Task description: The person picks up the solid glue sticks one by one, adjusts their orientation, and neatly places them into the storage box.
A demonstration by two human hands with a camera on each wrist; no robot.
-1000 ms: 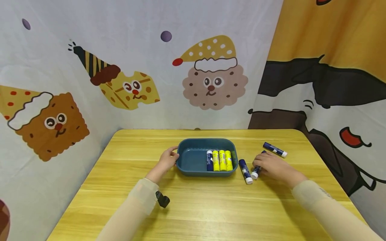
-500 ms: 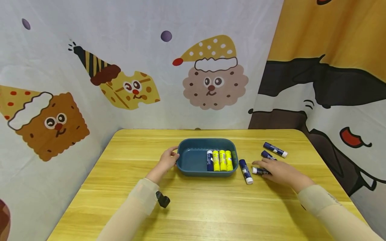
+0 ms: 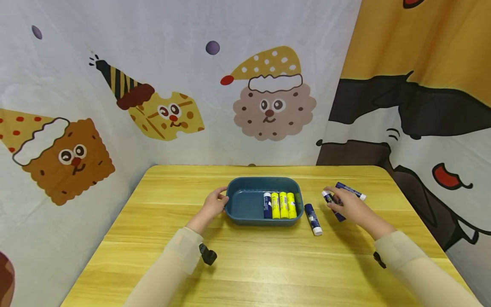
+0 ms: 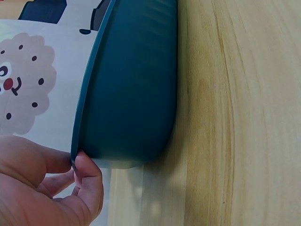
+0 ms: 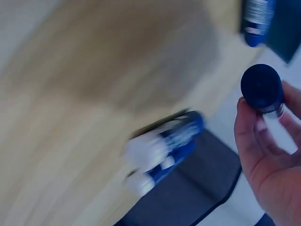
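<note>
1. The right hand [image 3: 350, 207] grasps a blue, white-capped stick [image 5: 260, 87] between thumb and fingers; the stick appears raised off the counter [image 3: 245, 260].
2. What has just changed: half a second ago a stick by that hand lay with its cap pointing left. Now the held stick's cap points away from the person.
3. My judgement: this stick is now under control, leaving three blue sticks loose.
4. One loose stick [image 3: 313, 219] lies left of the right hand, just beside the tray. A pair of blue sticks [image 5: 181, 134], blurred, lies together beyond and beneath that hand.
5. The left hand [image 3: 214, 204] pinches the rim of the teal tray [image 3: 249, 221], directly to its right. One blue stick [image 3: 267, 207] and three yellow sticks [image 3: 284, 205] fill the end farthest from that hand.
</note>
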